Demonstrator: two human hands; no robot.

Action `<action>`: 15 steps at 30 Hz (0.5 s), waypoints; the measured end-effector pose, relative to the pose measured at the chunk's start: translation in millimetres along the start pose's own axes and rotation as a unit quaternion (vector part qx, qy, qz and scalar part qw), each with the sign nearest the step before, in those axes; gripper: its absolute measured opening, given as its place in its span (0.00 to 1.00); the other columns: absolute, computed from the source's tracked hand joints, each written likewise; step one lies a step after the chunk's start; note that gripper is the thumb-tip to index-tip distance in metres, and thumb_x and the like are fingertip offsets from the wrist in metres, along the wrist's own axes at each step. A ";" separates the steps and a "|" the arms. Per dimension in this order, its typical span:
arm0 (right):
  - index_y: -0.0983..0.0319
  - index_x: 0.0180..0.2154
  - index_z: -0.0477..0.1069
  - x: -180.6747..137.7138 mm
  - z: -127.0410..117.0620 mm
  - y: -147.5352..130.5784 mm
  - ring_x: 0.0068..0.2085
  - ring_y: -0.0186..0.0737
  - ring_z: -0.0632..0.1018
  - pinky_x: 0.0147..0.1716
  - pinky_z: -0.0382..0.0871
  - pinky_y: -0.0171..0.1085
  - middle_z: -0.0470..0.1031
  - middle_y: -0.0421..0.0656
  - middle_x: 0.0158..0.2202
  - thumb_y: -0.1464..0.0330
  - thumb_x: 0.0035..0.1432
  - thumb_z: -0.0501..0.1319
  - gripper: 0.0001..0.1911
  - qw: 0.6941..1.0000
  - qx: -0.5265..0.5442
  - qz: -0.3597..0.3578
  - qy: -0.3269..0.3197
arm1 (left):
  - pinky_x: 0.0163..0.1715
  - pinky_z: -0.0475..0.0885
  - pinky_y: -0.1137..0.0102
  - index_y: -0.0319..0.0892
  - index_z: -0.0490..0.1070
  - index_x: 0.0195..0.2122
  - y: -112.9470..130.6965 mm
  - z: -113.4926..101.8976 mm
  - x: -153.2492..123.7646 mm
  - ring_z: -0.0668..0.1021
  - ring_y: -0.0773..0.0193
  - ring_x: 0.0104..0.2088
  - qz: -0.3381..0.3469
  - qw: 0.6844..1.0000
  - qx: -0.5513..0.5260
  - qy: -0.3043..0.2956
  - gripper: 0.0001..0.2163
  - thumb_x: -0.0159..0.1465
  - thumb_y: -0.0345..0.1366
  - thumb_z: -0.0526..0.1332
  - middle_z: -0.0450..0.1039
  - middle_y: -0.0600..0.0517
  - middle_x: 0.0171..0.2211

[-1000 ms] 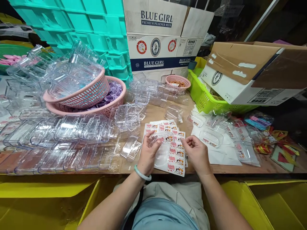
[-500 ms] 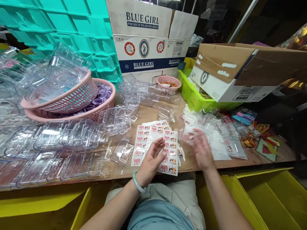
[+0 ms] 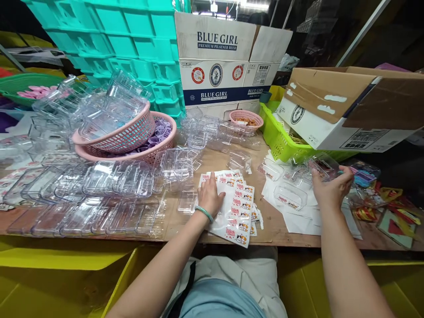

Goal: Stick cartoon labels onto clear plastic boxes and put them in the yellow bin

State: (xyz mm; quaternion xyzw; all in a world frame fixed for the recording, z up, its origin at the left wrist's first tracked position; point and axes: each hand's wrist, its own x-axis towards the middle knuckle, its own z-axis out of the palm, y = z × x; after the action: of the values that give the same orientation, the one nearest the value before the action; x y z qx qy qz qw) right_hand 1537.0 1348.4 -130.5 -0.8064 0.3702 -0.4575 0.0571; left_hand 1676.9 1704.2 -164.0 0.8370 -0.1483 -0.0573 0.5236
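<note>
The left hand [image 3: 210, 196] hides part of the sticker sheets [image 3: 240, 212], and the right hand [image 3: 332, 190] covers a bit of the clear lid [image 3: 323, 167]. The green-blue crates [image 3: 141, 24] are cut off at the top, the brown-and-white box [image 3: 331, 95] at the right. A pink basket [image 3: 127, 131] hides some purple bits [image 3: 162, 131], and the tiniest words on the tall box [image 3: 243, 47] can't be read.

Left forearm [image 3: 157, 269]: one, slanting far and rightward. Left hand [image 3: 210, 196]: one, palm down, flattened, thumb out to the right. Right forearm [image 3: 349, 265]: one, extended far. Right hand [image 3: 331, 187]: one, at right, thumb and bent fingers parted.
</note>
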 end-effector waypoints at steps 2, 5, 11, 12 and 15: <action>0.64 0.51 0.54 -2.1 1.9 0.9 0.58 0.62 0.63 0.55 0.55 0.53 0.61 0.65 0.54 0.54 0.42 0.66 0.39 1.000 0.001 -0.001 0.015 | 0.53 0.59 0.58 0.43 0.62 0.58 -2.0 3.4 4.7 0.72 0.52 0.42 -0.006 1.000 -0.022 -0.008 0.31 0.51 0.28 0.63 0.70 0.50 0.31; 0.67 0.54 0.54 -6.0 2.7 6.6 0.59 0.63 0.61 0.57 0.54 0.53 0.60 0.66 0.56 0.54 0.43 0.66 0.42 1.000 0.004 0.005 0.029 | 0.49 0.62 0.60 0.44 0.69 0.50 -4.4 4.1 4.8 0.73 0.54 0.39 0.014 0.999 -0.030 -0.004 0.21 0.53 0.29 0.61 0.69 0.51 0.29; 0.62 0.57 0.52 -7.7 -0.2 8.2 0.63 0.61 0.55 0.57 0.48 0.57 0.54 0.63 0.60 0.55 0.44 0.68 0.44 0.996 -0.010 -0.039 0.080 | 0.50 0.58 0.58 0.44 0.70 0.42 -2.3 9.6 4.0 0.70 0.48 0.46 0.034 0.999 0.033 -0.007 0.17 0.49 0.31 0.66 0.70 0.45 0.38; 0.61 0.58 0.52 -7.1 -0.5 7.5 0.63 0.61 0.55 0.57 0.48 0.57 0.54 0.62 0.60 0.56 0.44 0.67 0.43 0.996 -0.013 -0.049 0.078 | 0.49 0.59 0.58 0.45 0.70 0.37 -1.7 10.9 4.6 0.71 0.49 0.44 0.031 0.999 0.038 -0.012 0.13 0.49 0.31 0.64 0.70 0.46 0.35; 0.62 0.57 0.53 -5.9 -1.3 7.0 0.62 0.62 0.57 0.56 0.50 0.57 0.56 0.63 0.59 0.56 0.46 0.66 0.41 0.997 -0.011 -0.041 0.070 | 0.44 0.60 0.62 0.45 0.65 0.24 1.2 11.5 5.1 0.71 0.53 0.38 0.035 0.999 0.025 -0.016 0.06 0.51 0.29 0.62 0.68 0.49 0.29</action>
State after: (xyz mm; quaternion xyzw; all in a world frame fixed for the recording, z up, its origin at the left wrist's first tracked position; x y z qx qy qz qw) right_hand 1530.4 1347.5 -136.9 -0.7874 0.3446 -0.5111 0.0032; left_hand 1678.7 1692.3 -167.7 0.8430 -0.1870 -0.0484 0.5020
